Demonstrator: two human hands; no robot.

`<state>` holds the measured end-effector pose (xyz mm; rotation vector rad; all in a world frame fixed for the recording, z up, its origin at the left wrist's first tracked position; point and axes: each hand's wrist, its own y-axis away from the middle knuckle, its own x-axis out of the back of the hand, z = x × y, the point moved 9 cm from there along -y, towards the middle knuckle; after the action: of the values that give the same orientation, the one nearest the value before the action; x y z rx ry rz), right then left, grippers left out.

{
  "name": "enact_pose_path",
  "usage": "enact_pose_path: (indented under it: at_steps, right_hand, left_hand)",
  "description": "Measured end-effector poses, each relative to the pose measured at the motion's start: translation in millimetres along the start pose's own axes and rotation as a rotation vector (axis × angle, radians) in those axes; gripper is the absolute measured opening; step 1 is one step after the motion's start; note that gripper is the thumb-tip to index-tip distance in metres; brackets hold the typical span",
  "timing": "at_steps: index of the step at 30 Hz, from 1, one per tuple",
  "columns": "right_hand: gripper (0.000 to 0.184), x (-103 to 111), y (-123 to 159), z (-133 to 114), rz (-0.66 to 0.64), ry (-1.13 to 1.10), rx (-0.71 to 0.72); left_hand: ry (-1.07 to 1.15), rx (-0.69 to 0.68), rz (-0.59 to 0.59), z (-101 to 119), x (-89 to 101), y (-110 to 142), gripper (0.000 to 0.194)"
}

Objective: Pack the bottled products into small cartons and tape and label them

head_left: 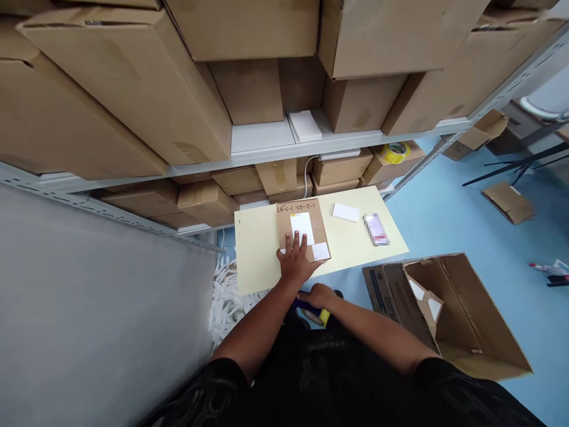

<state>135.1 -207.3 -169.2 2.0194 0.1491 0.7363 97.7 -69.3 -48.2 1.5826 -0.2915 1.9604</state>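
Note:
My left hand (295, 259) lies with fingers spread on a brown cardboard box (317, 228), which sits flat on a pale yellow board (258, 249). Handwriting runs along the box's far edge, and white labels show on its face, partly covered by my fingers. Below the board's near edge, close to my body, my right hand (320, 296) is closed around what looks like a dark blue tape dispenser (307, 301) with a yellow part. Part of it is hidden by my hand. Right of the box lie a small white box (345, 212) and a blurred-out purplish item (376, 229).
Metal shelving (267, 153) packed with cardboard boxes stands ahead, with a yellow tape roll (395, 152) on one. An open carton (462, 308) holding cardboard stands at right on the blue floor. White paper strips (226, 296) lie at left, beside a grey wall (111, 284).

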Motion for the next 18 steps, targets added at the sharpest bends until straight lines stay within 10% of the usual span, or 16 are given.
enact_pose_path:
  at_steps: [11, 18]
  right_hand:
    - [0.045, 85.2, 43.4, 77.2, 0.167, -0.084, -0.089]
    - [0.035, 163.7, 68.2, 87.3, 0.524, 0.113, -0.104]
  left_hand:
    - [0.098, -0.035, -0.092, -15.1, 2.6, 1.0, 0.107]
    - [0.119, -0.116, -0.142, -30.8, 15.7, 1.9, 0.078]
